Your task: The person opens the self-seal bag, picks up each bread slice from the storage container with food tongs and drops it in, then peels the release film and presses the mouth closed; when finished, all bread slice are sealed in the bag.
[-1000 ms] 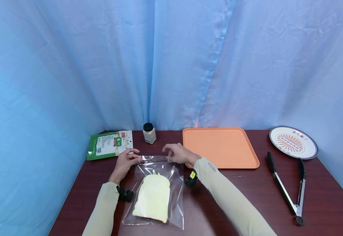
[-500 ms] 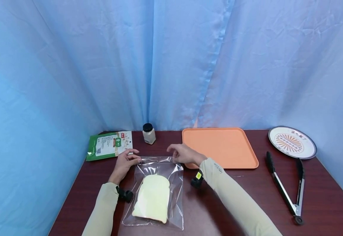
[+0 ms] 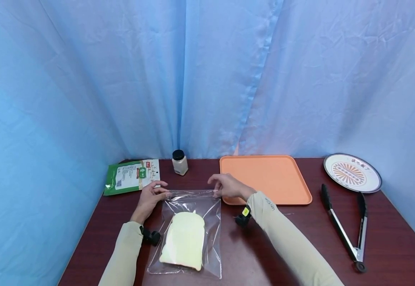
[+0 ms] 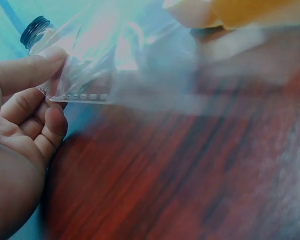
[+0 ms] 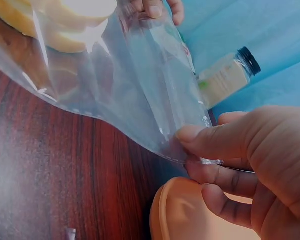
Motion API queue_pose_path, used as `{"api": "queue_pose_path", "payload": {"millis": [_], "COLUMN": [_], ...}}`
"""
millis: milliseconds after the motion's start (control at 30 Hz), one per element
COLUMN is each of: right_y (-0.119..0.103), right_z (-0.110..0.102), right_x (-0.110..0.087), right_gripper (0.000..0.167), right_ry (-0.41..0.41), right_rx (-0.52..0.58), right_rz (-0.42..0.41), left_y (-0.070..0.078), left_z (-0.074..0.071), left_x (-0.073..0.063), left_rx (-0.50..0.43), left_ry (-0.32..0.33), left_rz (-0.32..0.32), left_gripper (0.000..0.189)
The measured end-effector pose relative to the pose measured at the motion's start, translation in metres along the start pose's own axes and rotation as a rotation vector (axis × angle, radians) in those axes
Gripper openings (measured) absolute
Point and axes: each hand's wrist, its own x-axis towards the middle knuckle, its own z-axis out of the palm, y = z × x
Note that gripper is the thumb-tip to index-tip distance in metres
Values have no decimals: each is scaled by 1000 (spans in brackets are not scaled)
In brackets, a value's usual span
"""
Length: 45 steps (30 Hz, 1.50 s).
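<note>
A clear plastic bag (image 3: 211,234) lies on the table with a slice of bread (image 3: 184,240) inside it. At the bag's top left corner my left hand (image 3: 149,201) pinches the film between thumb and fingers, as the left wrist view shows up close. My right hand (image 3: 230,186) pinches the top right corner; in the right wrist view the thumb (image 5: 210,140) presses the film against the fingers beneath. The top edge of the bag stretches between both hands.
Behind the bag stand a black-capped jar (image 3: 180,163) and a green-and-white packet (image 3: 132,177). An orange tray (image 3: 264,178) lies just right of my right hand. Farther right are a patterned plate (image 3: 352,173) and black-tipped tongs (image 3: 343,230) on the dark wooden table (image 3: 271,254).
My right hand has moved right along the bag's top edge to the corner. The left hand keeps its hold at the left corner, and the bread stays in place.
</note>
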Motion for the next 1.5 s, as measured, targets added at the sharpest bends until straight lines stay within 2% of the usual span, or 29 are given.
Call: {"api": "queue_pose_path", "payload": {"millis": [133, 300, 533, 667, 833, 1000, 1200, 1300, 1500], "right_y": [0, -2, -5, -6, -8, -16, -24, -24, -28], "right_z": [1, 3, 0, -2, -2, 4, 18, 21, 23], "right_x": [1, 3, 3, 3, 5, 12, 25, 30, 35], "right_gripper": [48, 40, 33, 30, 29, 29, 23, 23, 30], "right_ry": [6, 7, 37, 26, -16, -56, 14, 33, -5], "right_rx": [-10, -11, -26, -22, -88, -116, -99, -110, -92], "right_rz": [-2, 7, 3, 0, -11, -31, -67, -47, 6], "left_y": [0, 0, 1, 1, 2, 0, 2, 2, 2], "left_z": [0, 0, 1, 2, 3, 3, 2, 3, 3], "left_x": [-1, 0, 2, 2, 3, 4, 3, 3, 4], "left_rx": [7, 21, 28, 28, 57, 29, 30, 38, 67], "left_ry": [5, 9, 67, 86, 81, 69, 56, 63, 89], "left_rz": [4, 15, 20, 12, 5, 11, 0, -16, -44], "left_gripper": [43, 42, 39, 37, 35, 34, 36, 36, 33]}}
